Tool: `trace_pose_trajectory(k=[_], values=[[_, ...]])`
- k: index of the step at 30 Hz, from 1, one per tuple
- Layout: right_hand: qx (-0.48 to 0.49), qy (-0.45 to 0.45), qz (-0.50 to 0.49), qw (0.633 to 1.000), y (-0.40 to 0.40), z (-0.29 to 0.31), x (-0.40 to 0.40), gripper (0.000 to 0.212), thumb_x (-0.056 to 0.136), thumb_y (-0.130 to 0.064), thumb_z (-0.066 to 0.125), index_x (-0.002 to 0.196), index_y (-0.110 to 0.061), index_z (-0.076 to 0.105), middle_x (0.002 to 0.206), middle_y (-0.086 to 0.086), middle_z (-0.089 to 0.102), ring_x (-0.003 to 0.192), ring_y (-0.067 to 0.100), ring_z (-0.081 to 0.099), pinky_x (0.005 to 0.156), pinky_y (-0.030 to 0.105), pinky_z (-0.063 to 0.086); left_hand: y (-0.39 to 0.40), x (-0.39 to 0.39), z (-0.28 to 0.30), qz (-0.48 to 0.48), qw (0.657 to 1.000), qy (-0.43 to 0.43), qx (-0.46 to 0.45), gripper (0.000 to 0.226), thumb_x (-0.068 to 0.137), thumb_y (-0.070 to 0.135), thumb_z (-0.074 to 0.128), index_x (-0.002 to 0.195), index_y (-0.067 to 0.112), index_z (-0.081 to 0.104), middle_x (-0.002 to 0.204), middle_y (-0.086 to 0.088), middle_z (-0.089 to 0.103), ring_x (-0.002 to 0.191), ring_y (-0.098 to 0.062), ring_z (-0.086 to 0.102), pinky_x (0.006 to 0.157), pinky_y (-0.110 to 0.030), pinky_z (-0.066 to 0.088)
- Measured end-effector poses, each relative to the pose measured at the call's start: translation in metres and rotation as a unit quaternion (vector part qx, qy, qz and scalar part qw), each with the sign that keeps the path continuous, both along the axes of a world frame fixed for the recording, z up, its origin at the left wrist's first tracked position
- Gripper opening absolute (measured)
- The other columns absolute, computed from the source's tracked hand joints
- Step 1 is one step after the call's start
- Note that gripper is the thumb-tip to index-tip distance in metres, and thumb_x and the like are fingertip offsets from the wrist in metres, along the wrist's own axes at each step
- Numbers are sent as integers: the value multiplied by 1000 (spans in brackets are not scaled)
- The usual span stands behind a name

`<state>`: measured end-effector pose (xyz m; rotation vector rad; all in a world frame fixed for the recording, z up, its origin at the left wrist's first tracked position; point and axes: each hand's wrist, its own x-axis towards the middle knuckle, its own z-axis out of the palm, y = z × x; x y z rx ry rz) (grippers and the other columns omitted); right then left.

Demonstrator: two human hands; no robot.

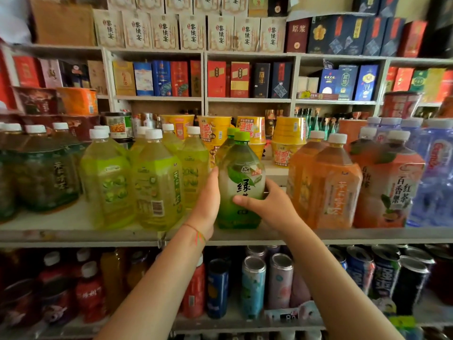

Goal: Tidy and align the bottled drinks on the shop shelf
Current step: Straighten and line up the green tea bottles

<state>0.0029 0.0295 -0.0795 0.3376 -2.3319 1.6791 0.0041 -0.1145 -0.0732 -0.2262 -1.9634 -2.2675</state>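
A green tea bottle (241, 173) with a green cap stands upright near the front edge of the white shelf (73, 231), with a second green-capped bottle close behind it. My left hand (208, 200) wraps the bottle's left side. My right hand (267, 201) grips its right side, thumb across the label. Yellow-green bottles (157, 182) with white caps stand to the left, dark tea bottles (44, 177) further left. Orange bottles (326, 182) and red-tea bottles (389, 182) stand to the right.
Blue water bottles (431, 173) crowd the far right. Yellow noodle cups (247, 133) are stacked behind the drinks. Cans (253, 285) and small bottles (90, 293) fill the shelf below. Boxed liquor (171, 78) fills the shelves above.
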Motion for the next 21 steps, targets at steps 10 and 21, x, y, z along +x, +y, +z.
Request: trace_pose_trajectory(k=[10, 21], values=[[-11, -14, -1, 1000, -1, -4, -10, 107, 36, -70, 91, 126, -26, 53, 117, -6, 69, 106, 13, 67, 89, 40, 60, 1, -6, 6, -12, 999, -5, 31, 58, 106, 54, 22, 114, 25, 72, 102, 5, 78, 100, -13, 71, 87, -35, 56], [-5, 5, -50, 999, -9, -4, -17, 88, 54, -49, 95, 124, -21, 49, 116, -6, 64, 103, 10, 64, 85, 35, 60, -4, -35, 19, -30, 995, -69, 70, 64, 104, 57, 26, 112, 15, 74, 110, -14, 76, 110, -34, 68, 88, -40, 55]])
